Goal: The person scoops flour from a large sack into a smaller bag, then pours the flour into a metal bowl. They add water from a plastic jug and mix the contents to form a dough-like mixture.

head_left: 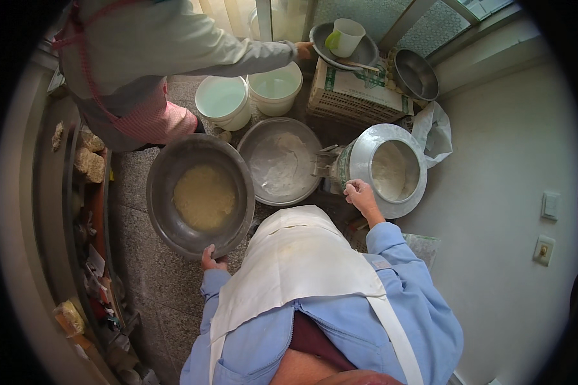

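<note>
My left hand [214, 259] grips the near rim of a wide grey metal basin [162, 173], its thumb over the edge. The basin is tilted toward me and has a pale yellow grainy mass [205, 198] in it. My right hand [363, 197], whitened with flour, is closed at the near left of a round silver machine hopper [364, 157]; anything in its fingers is hidden. Pale flour or dough [392, 172] lies inside the hopper. Between the hands a second metal basin [247, 151], dusted with white flour [282, 160], sits under the machine's metal outlet [326, 162].
A co-worker [141, 58] stands at the far left, one hand [304, 50] at a basin [372, 54] holding a white jug [347, 36] on a cardboard box [347, 99]. Two white buckets [223, 102] of liquid stand nearby. Shelves [99, 212] line the left; a wall [494, 167] is right.
</note>
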The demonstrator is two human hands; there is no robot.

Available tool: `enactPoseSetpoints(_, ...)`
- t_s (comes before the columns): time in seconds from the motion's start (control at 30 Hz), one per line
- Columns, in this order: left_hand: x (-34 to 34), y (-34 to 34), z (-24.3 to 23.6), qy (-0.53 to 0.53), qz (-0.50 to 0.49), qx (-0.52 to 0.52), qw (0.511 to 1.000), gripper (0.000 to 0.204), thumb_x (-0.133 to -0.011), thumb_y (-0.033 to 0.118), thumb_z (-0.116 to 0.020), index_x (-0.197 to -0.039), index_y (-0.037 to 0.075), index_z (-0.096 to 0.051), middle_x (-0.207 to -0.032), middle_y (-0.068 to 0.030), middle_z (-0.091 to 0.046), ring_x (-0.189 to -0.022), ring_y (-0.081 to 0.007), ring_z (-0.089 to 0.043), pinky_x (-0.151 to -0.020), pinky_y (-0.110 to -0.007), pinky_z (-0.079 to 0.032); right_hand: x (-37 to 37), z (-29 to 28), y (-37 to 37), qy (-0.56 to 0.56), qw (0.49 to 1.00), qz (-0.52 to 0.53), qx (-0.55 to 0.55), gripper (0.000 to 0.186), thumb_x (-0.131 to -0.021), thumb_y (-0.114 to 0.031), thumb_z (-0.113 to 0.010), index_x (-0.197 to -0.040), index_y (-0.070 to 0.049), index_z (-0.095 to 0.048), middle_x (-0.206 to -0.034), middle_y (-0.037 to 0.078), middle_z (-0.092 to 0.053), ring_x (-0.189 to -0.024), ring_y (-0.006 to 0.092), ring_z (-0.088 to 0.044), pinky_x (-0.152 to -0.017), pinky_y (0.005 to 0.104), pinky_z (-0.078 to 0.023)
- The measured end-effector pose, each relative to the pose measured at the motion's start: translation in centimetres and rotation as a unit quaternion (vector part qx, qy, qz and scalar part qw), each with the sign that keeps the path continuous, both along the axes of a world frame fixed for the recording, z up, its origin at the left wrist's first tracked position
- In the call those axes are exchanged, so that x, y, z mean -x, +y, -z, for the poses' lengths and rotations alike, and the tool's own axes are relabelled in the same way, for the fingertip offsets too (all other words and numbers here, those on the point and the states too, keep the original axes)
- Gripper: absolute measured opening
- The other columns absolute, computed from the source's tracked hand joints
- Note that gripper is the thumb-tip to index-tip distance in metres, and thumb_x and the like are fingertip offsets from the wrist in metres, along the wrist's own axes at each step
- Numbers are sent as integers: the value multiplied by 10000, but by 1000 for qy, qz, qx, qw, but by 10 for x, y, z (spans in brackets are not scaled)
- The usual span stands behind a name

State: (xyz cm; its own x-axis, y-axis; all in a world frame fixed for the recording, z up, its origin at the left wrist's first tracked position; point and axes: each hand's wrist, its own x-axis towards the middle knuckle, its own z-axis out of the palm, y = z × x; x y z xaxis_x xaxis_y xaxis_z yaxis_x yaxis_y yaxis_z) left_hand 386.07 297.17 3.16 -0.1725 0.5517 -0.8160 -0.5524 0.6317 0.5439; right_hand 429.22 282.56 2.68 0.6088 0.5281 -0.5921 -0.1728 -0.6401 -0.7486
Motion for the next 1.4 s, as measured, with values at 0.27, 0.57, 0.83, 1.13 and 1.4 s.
enactPoseSetpoints(0.27, -14, 0, -6, 8, 15, 6, 1000, 225, -642, 100, -639, -858, 115, -576, -928, -23, -560, -869, -218, -546, -715, -387, -485, -9, -11, 21, -3, 999, -7, -38, 194, -824, -143, -515, -911, 21, -572, -697, 64, -584, -541, 101, -525, -502, 237, -442)
enactPoseSetpoints(0.57, -37, -5, -25, 29, 0, 13, 999, 212, -658, 76, -619, -856, 105, -551, -956, -50, -554, -920, -243, -535, -764, -429, -483, -130, -12, 148, 43, 973, 9, -225, 289, -884, -172, -484, -1100, 19, -467, -678, 62, -560, -554, 106, -532, -502, 234, -445)
enactPoseSetpoints(0.83, -49, -25, -49, 71, -34, 23, 997, 150, -655, 67, -590, -797, 109, -564, -921, -46, -565, -928, -246, -528, -835, -446, -446, -261, 44, 299, 87, 958, 48, -268, 406, -890, -166, -464, -1228, 27, -347, -1009, 147, -513, -720, 214, -604, -594, 309, -522)
enactPoseSetpoints(1.13, -58, -38, -51, 112, -103, 37, 988, 80, -688, 84, -575, -767, 89, -561, -911, -63, -579, -923, -269, -535, -874, -472, -408, -315, 109, 402, 210, 912, 177, -305, 282, -901, -108, -399, -1146, 13, -327, -1069, 180, -416, -868, 344, -554, -714, 435, -515)
enactPoseSetpoints(1.4, -64, -25, -51, 98, -107, 48, 988, 83, -704, 84, -570, -786, 73, -571, -912, -74, -585, -929, -266, -536, -879, -442, -406, -323, 100, 422, 235, 903, 153, -326, 417, -876, -165, -460, -1195, 66, -324, -1167, 190, -345, -1023, 358, -459, -897, 448, -403)
